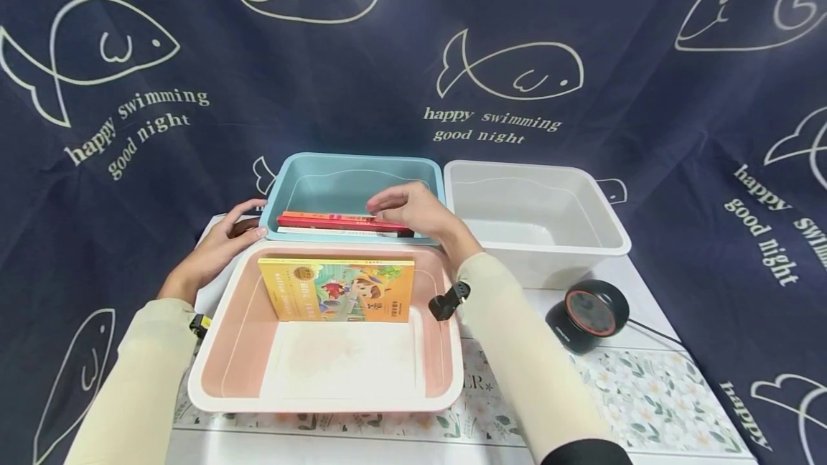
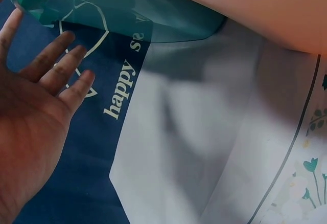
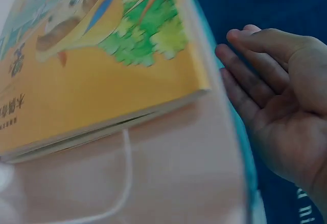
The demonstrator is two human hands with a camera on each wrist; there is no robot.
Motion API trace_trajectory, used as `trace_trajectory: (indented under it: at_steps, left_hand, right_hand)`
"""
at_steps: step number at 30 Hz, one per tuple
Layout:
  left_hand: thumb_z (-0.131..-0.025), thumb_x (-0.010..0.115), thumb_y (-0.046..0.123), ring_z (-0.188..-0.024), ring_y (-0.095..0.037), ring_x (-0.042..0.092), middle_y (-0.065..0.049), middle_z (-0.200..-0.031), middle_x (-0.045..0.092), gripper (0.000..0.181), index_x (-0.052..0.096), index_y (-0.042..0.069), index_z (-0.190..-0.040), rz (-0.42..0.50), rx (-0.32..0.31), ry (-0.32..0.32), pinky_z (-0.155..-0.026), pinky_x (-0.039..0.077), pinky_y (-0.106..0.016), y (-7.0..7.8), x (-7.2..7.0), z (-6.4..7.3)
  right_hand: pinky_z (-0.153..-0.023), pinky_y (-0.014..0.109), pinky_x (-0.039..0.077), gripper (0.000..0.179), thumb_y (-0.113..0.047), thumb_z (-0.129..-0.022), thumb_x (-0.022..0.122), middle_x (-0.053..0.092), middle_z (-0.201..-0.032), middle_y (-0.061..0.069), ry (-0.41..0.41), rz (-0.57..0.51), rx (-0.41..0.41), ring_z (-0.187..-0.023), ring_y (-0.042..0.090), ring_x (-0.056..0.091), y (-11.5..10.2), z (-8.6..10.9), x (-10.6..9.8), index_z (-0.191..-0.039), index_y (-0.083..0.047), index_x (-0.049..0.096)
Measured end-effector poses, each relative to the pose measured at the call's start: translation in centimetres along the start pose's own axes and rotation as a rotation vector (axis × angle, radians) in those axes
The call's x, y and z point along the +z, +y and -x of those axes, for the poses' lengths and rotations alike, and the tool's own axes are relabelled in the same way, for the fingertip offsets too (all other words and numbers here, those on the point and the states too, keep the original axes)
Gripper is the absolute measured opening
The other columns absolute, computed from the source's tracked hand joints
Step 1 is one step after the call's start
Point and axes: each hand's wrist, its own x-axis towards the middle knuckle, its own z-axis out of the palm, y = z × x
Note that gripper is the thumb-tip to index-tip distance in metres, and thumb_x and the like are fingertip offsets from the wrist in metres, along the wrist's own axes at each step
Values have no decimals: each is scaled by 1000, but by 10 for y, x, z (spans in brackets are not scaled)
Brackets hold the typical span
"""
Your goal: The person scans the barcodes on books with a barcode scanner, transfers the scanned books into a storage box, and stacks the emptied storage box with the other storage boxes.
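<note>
My left hand (image 1: 216,253) is at the left end of a blue plastic bin (image 1: 362,160), its fingertips right at the rim; in the left wrist view its fingers (image 2: 64,68) look straight and spread. Over the right part of that bin is my right hand (image 1: 420,210), fingers loosely bent and nothing seen in its grasp. Close below it, several thin books (image 1: 336,222) with red, orange and white edges lie along the bin's near side. A yellow illustrated picture book (image 1: 342,293) leans against the back wall of the pink bin (image 1: 232,350) in front.
To the right of the blue bin stands a white bin (image 1: 536,264). A black round device (image 1: 588,314) with a cable sits on the flowered table (image 1: 659,393). Behind everything hangs a dark blue fish-print cloth (image 1: 362,92).
</note>
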Motion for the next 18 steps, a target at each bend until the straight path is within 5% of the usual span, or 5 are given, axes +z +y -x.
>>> trace_trajectory:
  at_steps: [8,18]
  left_hand:
    - [-104,60,32,-116,-1,53,-25,-149,45,62,31,27,-158,-4,-19,1,-87,50,-18,1,-2,1]
    - [-104,60,30,-114,2,54,-26,-147,45,60,32,27,-157,6,-7,4,-86,50,-17,2,1,1]
  right_hand:
    - [-91,35,55,22,-1,-92,71,75,-110,8,-44,33,-92,-104,17,71,-26,29,-8,-113,-6,76]
    - [-94,32,53,25,-1,-92,71,75,-111,9,-107,66,-50,-106,19,70,-22,75,-8,-116,-4,75]
